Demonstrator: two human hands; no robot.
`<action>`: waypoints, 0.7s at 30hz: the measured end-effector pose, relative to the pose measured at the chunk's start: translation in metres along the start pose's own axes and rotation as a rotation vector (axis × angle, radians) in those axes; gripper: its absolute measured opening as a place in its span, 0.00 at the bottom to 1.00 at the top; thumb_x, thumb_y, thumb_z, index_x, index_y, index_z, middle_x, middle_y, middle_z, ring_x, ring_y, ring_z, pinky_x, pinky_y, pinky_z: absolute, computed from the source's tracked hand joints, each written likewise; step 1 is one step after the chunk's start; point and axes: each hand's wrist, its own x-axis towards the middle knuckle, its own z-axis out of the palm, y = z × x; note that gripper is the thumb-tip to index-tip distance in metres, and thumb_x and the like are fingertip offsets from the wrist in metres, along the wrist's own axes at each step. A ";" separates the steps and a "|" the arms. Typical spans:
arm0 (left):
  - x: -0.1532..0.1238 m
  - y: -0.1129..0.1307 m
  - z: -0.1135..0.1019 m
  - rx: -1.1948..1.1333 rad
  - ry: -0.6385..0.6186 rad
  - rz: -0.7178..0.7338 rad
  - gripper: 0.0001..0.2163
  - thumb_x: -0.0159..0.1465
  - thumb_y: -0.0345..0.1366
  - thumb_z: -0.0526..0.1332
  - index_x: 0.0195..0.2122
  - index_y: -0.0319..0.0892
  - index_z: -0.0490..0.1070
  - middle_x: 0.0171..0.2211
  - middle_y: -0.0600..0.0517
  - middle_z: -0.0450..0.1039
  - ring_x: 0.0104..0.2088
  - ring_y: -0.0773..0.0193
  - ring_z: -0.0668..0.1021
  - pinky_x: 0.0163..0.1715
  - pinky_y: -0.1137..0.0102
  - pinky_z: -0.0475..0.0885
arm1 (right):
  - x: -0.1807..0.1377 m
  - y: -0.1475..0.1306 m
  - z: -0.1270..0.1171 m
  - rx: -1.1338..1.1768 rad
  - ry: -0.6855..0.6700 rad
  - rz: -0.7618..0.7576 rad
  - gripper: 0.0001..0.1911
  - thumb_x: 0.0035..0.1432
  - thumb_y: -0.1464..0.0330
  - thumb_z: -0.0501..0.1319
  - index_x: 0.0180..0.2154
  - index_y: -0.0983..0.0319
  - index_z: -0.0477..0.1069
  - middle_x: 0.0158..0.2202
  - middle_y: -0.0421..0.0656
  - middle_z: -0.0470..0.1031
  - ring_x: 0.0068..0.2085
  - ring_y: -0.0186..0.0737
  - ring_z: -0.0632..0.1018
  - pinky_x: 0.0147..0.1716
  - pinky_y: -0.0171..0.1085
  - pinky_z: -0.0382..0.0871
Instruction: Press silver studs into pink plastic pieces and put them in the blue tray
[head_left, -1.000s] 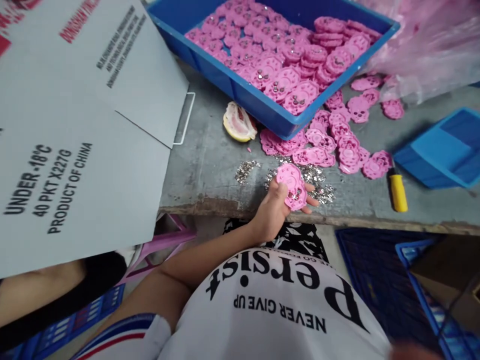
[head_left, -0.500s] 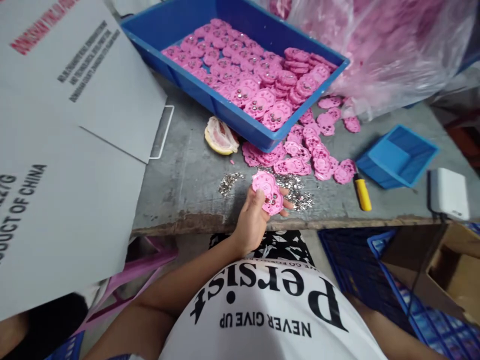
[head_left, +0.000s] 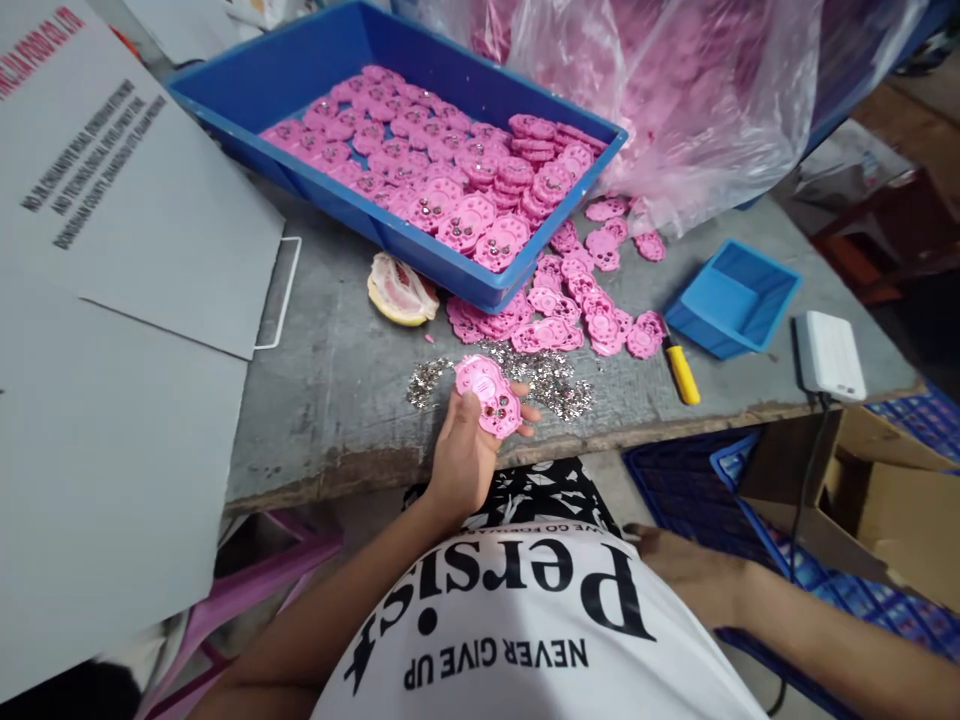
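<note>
My left hand [head_left: 465, 465] is closed on a pink plastic disc with a scalloped edge [head_left: 482, 378], thumb on top and fingers underneath. Small shiny metal bits show in the disc's lower part. Just beyond it, small silver metal pieces [head_left: 559, 385] lie scattered on the table, with a smaller heap [head_left: 426, 382] to the left. My right hand [head_left: 675, 572] is low beside my shirt, below the table edge; its fingers are dark and partly hidden. More pink discs [head_left: 551, 335] lie loosely behind the metal pieces.
A big blue tray [head_left: 375, 225] holds many pink discs. Behind it bulges a clear plastic bag [head_left: 675, 110] of pink parts. A cut pomelo [head_left: 401, 295], yellow-handled tool [head_left: 682, 375], small blue bin [head_left: 735, 300] and white device [head_left: 829, 355] are on the table. A carton [head_left: 135, 350] stands left.
My right hand and forearm have come into view at the lower right. The left hand still holds the pink disc, turned slightly. The whole view has shifted, with table items appearing further left.
</note>
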 end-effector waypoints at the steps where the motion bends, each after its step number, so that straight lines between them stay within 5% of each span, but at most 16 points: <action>1: 0.000 -0.001 0.000 0.007 -0.005 0.000 0.23 0.65 0.57 0.63 0.49 0.42 0.70 0.43 0.45 0.80 0.37 0.57 0.83 0.34 0.65 0.77 | 0.006 0.000 -0.012 -0.081 -0.054 -0.073 0.09 0.57 0.64 0.65 0.24 0.55 0.75 0.25 0.45 0.79 0.33 0.44 0.78 0.41 0.42 0.73; 4: 0.001 -0.004 0.002 0.027 -0.023 0.008 0.23 0.66 0.56 0.62 0.50 0.42 0.68 0.43 0.44 0.80 0.37 0.57 0.83 0.33 0.65 0.77 | 0.028 0.001 -0.055 -0.300 0.094 -0.206 0.10 0.65 0.68 0.57 0.39 0.59 0.78 0.36 0.50 0.82 0.39 0.45 0.81 0.44 0.43 0.73; 8: -0.001 -0.006 0.005 0.048 -0.039 0.008 0.20 0.67 0.54 0.62 0.49 0.42 0.67 0.44 0.44 0.80 0.37 0.57 0.83 0.33 0.64 0.77 | 0.070 0.010 -0.100 -0.400 0.584 0.030 0.11 0.66 0.68 0.57 0.42 0.60 0.78 0.39 0.49 0.83 0.40 0.46 0.81 0.41 0.42 0.73; 10: -0.003 -0.006 0.005 0.051 -0.050 0.004 0.19 0.68 0.52 0.62 0.49 0.43 0.67 0.45 0.44 0.80 0.37 0.58 0.83 0.34 0.64 0.76 | 0.093 0.016 -0.109 -0.379 0.715 0.153 0.10 0.63 0.69 0.59 0.41 0.61 0.78 0.40 0.50 0.83 0.40 0.47 0.81 0.40 0.42 0.72; 17: -0.006 -0.006 0.004 0.080 -0.062 -0.008 0.16 0.67 0.46 0.65 0.49 0.43 0.66 0.44 0.47 0.79 0.37 0.59 0.83 0.35 0.65 0.76 | 0.145 0.007 -0.101 -0.575 0.700 0.391 0.12 0.65 0.63 0.61 0.42 0.62 0.79 0.45 0.52 0.82 0.42 0.49 0.80 0.35 0.40 0.66; 21: -0.005 -0.008 0.004 0.073 -0.078 -0.020 0.17 0.65 0.45 0.66 0.50 0.43 0.65 0.45 0.47 0.79 0.37 0.59 0.82 0.35 0.65 0.76 | 0.153 -0.003 -0.096 -0.715 0.693 0.469 0.15 0.70 0.65 0.54 0.45 0.65 0.77 0.46 0.56 0.80 0.42 0.49 0.79 0.33 0.39 0.61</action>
